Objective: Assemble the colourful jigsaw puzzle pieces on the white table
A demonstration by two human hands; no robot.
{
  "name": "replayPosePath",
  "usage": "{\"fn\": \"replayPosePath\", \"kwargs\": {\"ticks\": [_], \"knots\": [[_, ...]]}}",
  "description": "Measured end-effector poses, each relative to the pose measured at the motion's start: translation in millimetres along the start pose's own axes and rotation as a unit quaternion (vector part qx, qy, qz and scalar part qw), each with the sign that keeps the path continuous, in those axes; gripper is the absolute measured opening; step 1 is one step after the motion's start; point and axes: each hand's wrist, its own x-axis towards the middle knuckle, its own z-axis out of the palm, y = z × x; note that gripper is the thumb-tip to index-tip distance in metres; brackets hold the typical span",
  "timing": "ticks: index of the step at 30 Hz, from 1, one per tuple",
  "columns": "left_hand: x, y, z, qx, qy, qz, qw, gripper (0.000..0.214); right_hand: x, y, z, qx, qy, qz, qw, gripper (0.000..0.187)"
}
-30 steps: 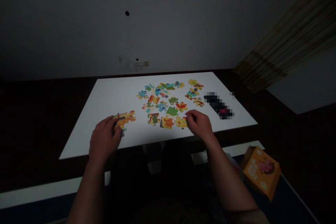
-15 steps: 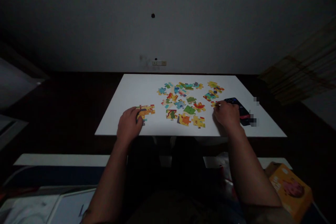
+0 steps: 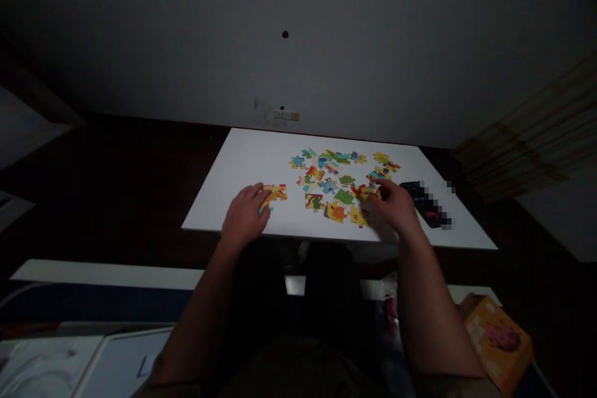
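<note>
Many colourful loose puzzle pieces (image 3: pixel 333 175) lie scattered on a white table (image 3: pixel 252 158). My left hand (image 3: pixel 243 219) rests near the front edge, fingers curled over a joined yellow-orange block of puzzle pieces (image 3: pixel 275 193). My right hand (image 3: pixel 394 205) lies on the table to the right of the scatter. Its fingertips pinch a small piece (image 3: pixel 368 189) at the edge of the pile. A dark phone-like object (image 3: pixel 422 202), partly blurred, lies just right of that hand.
A yellow-orange puzzle box (image 3: pixel 497 342) stands on the floor at the lower right. A wall socket (image 3: pixel 286 115) sits on the wall behind the table. White boards (image 3: pixel 107 273) and a pale tray lie at the lower left. The room is dim.
My right hand went right towards the dark object, then came back left to the edge of the pile and closed on a piece. The left hand stayed on the joined block. The view shifted.
</note>
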Motion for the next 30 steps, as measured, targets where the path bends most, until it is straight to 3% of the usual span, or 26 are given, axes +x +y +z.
{"fn": "replayPosePath", "kwargs": {"ticks": [2,5,8,11,19,26,30], "knots": [[-2.3,-0.2,-0.9,-0.005,-0.023,0.033,0.999,0.046,-7.5,-36.6,25.3,0.101,-0.023,-0.026,0.994,0.043],[-5.7,-0.7,-1.6,-0.004,-0.036,0.041,0.998,0.045,-14.8,-88.1,75.5,0.194,-0.104,-0.051,0.974,0.042],[-8.3,-1.6,-1.4,0.000,-0.025,0.019,1.000,0.043,-14.7,-120.7,119.0,0.179,-0.133,-0.058,0.973,0.045],[-11.0,-2.5,-0.9,-0.001,-0.004,0.001,1.000,0.041,-9.7,-132.7,141.1,0.101,-0.121,-0.073,0.985,0.042],[-13.1,-4.5,-0.9,-0.027,0.016,-0.008,0.999,0.039,0.7,-141.9,144.5,-0.018,-0.113,-0.072,0.991,0.039],[-11.9,-4.4,-1.0,-0.036,0.018,-0.010,0.999,0.037,6.0,-156.6,141.0,-0.116,-0.165,-0.127,0.971,0.039],[-12.1,-3.3,-0.5,-0.034,0.027,-0.023,0.999,0.034,1.9,-165.1,138.0,-0.159,-0.174,-0.119,0.964,0.039]]}}
